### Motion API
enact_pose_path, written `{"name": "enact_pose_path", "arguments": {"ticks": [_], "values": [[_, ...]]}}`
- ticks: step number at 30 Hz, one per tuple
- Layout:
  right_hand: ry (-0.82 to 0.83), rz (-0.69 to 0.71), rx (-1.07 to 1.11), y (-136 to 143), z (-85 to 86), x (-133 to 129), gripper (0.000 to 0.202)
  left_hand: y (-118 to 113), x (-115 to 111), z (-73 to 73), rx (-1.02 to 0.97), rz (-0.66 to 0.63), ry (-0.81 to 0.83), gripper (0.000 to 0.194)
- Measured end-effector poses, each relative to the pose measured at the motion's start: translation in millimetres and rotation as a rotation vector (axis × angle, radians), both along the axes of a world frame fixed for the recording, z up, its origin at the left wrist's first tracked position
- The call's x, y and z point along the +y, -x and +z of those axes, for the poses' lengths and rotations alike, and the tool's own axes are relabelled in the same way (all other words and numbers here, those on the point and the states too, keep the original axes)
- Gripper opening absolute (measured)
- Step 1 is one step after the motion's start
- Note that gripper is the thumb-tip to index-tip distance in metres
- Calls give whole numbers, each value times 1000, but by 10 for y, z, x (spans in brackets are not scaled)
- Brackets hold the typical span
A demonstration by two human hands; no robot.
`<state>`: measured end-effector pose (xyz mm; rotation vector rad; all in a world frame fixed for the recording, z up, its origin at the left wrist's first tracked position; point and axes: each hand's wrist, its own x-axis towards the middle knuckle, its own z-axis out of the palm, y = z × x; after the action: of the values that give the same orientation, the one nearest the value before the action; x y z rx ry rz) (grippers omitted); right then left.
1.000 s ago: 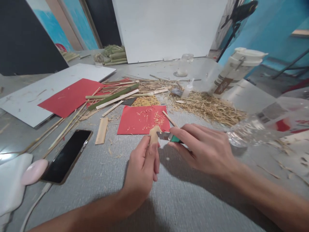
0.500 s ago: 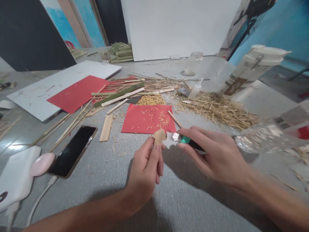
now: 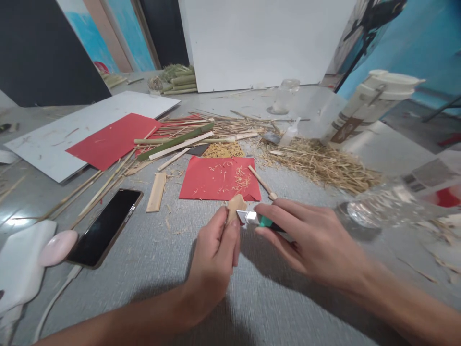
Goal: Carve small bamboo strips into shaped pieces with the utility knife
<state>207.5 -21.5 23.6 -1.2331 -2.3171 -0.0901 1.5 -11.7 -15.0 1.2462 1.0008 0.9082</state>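
Observation:
My left hand (image 3: pixel 216 247) pinches a small flat piece of pale wood (image 3: pixel 236 205), its upper end standing out past the fingertips. In my right hand (image 3: pixel 313 235) is a craft knife (image 3: pixel 266 222) with a green and black handle. The knife's blade lies against the right edge of the wood piece, or very close to it. Just beyond both hands a red sheet (image 3: pixel 205 179) lies on the table, scattered with fine curled shavings (image 3: pixel 243 179). A thin wooden stick (image 3: pixel 262 181) rests across the sheet's right edge.
A phone (image 3: pixel 108 226), a pink oval object (image 3: pixel 59 247) and a white power bank (image 3: pixel 25 264) with a cable lie left. Straw (image 3: pixel 324 163), a plastic bottle (image 3: pixel 389 202) and a white canister (image 3: pixel 370 105) stand right. Strips and sticks (image 3: pixel 187 144) are piled behind the red sheet.
My right hand has moved slightly left, bringing the knife blade from beside the wood piece up to its edge. The left hand keeps its hold.

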Motion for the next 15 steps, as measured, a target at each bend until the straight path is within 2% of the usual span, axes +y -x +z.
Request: {"name": "enact_pose_path", "arguments": {"ticks": [6,9,11,13,14,15], "values": [[-114,-30,-99,10,-18,-34,25,-5,8,4,-9,-10,2,43],[-166,-59,-144,-96,1,19,21,20,-52,10,-17,-17,21,44],[-183,-198,-119,-243,42,97,21,46,-129,9,-6,-41,59,44],[-236,-431,-21,-397,90,175,22,60,-189,10,23,-87,99,42],[-204,-516,24,-452,106,202,23,58,-198,13,21,-103,115,42],[-196,-499,68,-482,112,216,23,48,-188,18,11,-98,128,42]]}}
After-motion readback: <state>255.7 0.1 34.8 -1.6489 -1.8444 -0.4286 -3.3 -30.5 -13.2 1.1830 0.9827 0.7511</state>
